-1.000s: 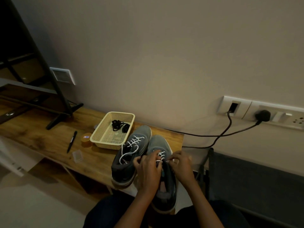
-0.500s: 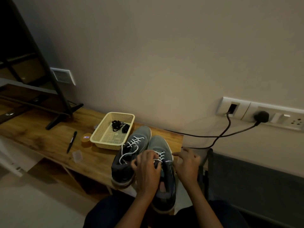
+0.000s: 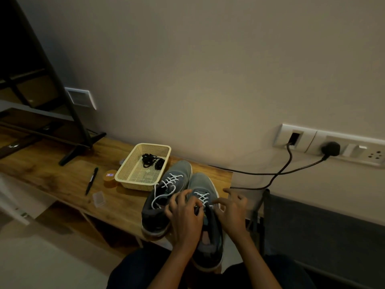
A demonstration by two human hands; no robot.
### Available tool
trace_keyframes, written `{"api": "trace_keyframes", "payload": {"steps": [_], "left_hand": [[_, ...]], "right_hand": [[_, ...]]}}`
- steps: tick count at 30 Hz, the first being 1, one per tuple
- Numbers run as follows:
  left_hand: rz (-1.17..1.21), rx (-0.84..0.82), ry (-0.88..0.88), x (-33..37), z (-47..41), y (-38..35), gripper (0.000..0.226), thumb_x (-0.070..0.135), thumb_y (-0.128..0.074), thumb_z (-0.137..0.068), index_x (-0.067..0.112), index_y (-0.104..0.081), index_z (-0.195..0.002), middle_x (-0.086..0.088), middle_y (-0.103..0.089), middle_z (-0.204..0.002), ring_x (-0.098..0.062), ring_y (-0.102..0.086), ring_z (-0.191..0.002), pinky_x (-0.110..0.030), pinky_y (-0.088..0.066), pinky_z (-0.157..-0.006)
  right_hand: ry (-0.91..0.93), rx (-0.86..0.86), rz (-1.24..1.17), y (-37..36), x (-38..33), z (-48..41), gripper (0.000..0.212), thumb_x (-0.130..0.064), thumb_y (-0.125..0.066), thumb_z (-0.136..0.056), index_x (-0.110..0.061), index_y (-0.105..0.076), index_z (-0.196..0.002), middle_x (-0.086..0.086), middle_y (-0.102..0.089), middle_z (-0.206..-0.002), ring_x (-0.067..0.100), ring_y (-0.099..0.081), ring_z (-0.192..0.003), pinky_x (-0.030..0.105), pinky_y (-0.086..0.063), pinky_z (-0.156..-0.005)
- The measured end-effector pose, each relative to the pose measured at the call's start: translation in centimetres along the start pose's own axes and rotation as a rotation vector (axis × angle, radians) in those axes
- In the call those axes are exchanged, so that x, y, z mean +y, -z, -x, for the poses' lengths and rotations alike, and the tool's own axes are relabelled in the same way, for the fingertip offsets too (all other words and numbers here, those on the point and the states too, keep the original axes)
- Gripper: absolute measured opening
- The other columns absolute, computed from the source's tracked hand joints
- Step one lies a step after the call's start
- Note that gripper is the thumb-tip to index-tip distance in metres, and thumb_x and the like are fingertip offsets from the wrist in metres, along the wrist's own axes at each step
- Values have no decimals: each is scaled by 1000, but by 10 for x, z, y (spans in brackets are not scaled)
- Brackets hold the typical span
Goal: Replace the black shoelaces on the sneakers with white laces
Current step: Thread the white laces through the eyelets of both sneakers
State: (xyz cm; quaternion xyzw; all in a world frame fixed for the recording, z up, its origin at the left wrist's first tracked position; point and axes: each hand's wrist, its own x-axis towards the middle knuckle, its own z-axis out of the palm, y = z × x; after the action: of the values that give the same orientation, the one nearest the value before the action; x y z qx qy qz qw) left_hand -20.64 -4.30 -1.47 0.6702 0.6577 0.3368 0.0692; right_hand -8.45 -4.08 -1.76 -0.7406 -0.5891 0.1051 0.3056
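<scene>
White laces point(image 3: 202, 197) already cross the lower eyelets of the nearer sneaker point(image 3: 201, 182) on the table point(image 3: 62, 180), so threading its top eyelets seems the step in hand. The left hand point(image 3: 185, 213) grips its tongue with curled fingers. The right hand point(image 3: 232, 205) hovers beside it, fingers spread and loose; next it probably must catch a lace end.

Left hand point(image 3: 185, 215) covers the near eyelets of the grey fabric sneaker point(image 3: 201, 182); whether it pinches the thin white lace point(image 3: 203, 198) is indeterminate. Label on the small round orange tin point(image 3: 109, 178) is illegible.
</scene>
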Motion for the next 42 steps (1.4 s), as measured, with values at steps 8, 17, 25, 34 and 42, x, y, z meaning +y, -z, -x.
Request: {"api": "trace_keyframes", "payload": {"steps": [8, 17, 25, 34, 42], "left_hand": [[41, -35, 66, -1, 0, 4, 22, 24, -77, -71, 32, -56, -72, 11, -58, -119, -21, -40, -125, -45, -22, -100], [98, -51, 104, -1, 0, 5, 15, 24, -72, -77, 30, -58, -78, 12, -56, -120, -18, -38, -126, -42, -20, -102], [385, -97, 297, 1, -2, 7, 59, 24, -73, -78, 31, -42, -128, 11, -53, -127, -11, -49, -119, -38, -22, -104], [422, -124, 339, -2, -2, 1, 65, 19, -74, -76, 33, -38, -128, 12, -58, -119, -11, -53, -117, -44, -26, -107], [467, -160, 349, -1, 0, 3, 57, 24, -71, -79, 54, -31, -107, 20, -60, -105, -15, -53, -112, -32, -39, -84]], "right_hand": [[-89, 50, 129, -4, 1, 5, 16, -27, -63, -86, -20, -72, -97, 2, -52, -121, 22, -35, -114, 28, -33, -85], [-259, 4, 199, -1, 4, 7, 21, -24, -52, -91, -19, -66, -106, 4, -50, -123, 25, -37, -113, 30, -38, -87], [27, 53, 50, -3, -4, 2, 18, -11, -83, -61, -24, -75, -69, 9, -65, -110, 38, -48, -104, 42, -43, -77], [-144, 7, 203, -1, 1, 6, 18, -27, -58, -89, -25, -70, -103, 1, -50, -121, 22, -37, -112, 28, -35, -87], [-133, 35, 215, 3, -3, 9, 17, -17, -67, -81, -22, -72, -96, 5, -54, -123, 32, -43, -111, 37, -41, -85]]}}
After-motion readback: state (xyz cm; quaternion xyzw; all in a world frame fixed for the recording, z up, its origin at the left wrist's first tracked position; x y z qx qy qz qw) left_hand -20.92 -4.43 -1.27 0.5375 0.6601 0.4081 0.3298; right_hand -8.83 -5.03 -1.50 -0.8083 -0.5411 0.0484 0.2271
